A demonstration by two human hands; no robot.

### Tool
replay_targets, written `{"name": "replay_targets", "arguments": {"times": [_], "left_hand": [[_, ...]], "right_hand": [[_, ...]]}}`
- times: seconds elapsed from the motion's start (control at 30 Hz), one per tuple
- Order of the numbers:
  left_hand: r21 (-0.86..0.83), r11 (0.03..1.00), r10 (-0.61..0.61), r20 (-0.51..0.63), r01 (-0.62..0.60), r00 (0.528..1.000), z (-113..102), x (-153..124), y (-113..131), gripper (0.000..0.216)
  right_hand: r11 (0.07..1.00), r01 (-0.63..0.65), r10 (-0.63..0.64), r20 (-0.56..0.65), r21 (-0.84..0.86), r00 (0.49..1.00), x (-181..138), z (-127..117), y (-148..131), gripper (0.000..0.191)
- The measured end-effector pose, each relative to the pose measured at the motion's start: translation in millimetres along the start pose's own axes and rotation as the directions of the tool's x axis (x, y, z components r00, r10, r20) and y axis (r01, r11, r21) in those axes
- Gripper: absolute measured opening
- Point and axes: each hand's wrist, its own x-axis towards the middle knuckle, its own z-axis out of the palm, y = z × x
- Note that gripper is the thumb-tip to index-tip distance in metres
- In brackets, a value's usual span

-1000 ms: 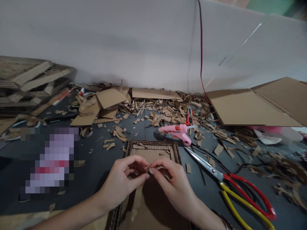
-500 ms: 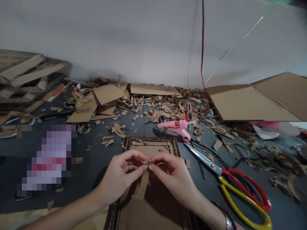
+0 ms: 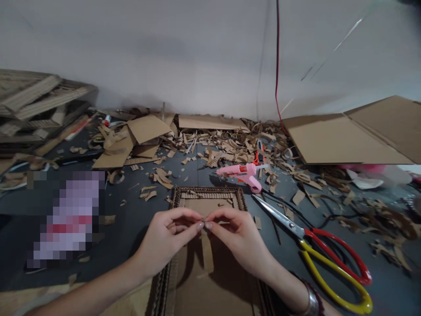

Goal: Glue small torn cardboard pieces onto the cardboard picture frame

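My left hand (image 3: 166,237) and my right hand (image 3: 240,239) meet fingertip to fingertip over a cardboard panel (image 3: 200,292). Both are closed in a pinch on the top end of a narrow cardboard strip (image 3: 207,254), which hangs toward me. Fingertips hide the pinched end, which looks small and folded or rolled. Around the panel runs a raised border (image 3: 210,190) of corrugated cardboard, with a few small scraps near its far edge. A bracelet (image 3: 312,303) circles my right wrist.
Right of the panel lie scissors (image 3: 297,230) with red and yellow handles. Beyond them sits a pink glue gun (image 3: 241,172) with its cord. Cardboard scraps (image 3: 226,145) cover the table's back. A folded sheet (image 3: 348,138) is at right, stacked cardboard pieces (image 3: 36,105) at left.
The strip's hanging end has swung to the right and now points more nearly straight down. Both hands keep their pinch in about the same place.
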Motion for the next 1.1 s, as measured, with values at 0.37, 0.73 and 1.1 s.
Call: {"name": "replay_targets", "arguments": {"times": [0.37, 0.73, 1.1], "left_hand": [[0.059, 0.998, 0.016, -0.033, -0.014, 0.999, 0.5, -3.2, 4.4, 0.004], [0.029, 0.998, 0.058, 0.002, -0.058, 0.998, -0.6, -4.2, 0.3, 0.004], [-0.044, 0.997, 0.068, 0.01, -0.068, 0.998, -0.5, -0.9, 6.3, 0.006]], "right_hand": [[0.998, -0.003, 0.005, -0.042, 0.056, 0.999, 1.1, 0.5, 1.2, 0.006], [0.99, 0.01, -0.008, -0.009, 0.138, 1.0, 1.0, 2.3, 2.5, 0.004], [0.985, 0.062, -0.063, 0.004, 0.164, 0.998, -2.0, 2.4, -2.3, 0.002]]}}
